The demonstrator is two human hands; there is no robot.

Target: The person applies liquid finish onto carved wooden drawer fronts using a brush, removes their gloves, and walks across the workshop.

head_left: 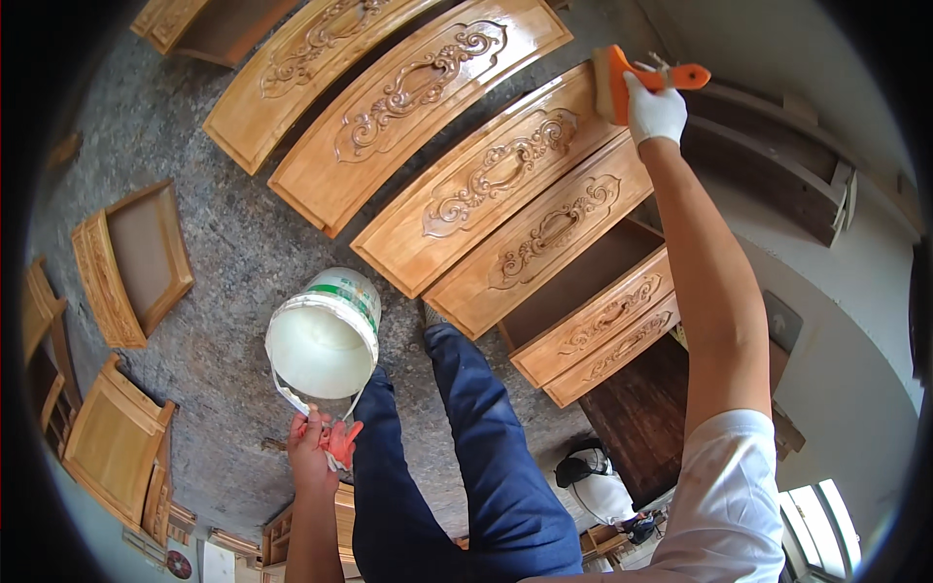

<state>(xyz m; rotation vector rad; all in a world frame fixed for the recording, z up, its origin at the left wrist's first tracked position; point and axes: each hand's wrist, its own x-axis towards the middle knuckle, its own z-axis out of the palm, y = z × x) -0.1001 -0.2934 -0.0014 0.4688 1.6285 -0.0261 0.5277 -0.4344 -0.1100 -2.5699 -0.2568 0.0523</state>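
In a white glove, my right hand (658, 112) grips a wide paintbrush with an orange handle (690, 77). Its bristles lie against the far right end of a carved wooden drawer front (408, 255), which looks glossy. Low in front of my legs, my left hand (309, 437) is closed on the wire handle of a white plastic bucket (352, 288) with green marks. The bucket tilts its mouth toward me, and its inside is pale. Something red and white, like a bunched glove (340, 443), is at my left fingers.
More carved drawer fronts (418, 97) stand in a slanting row, with smaller ones (614, 326) nearer me. A loose drawer (146, 248) and a wooden panel piece (115, 442) rest at the left. Dark boards (768, 160) lean by the right wall. A white container (601, 491) stands behind me.
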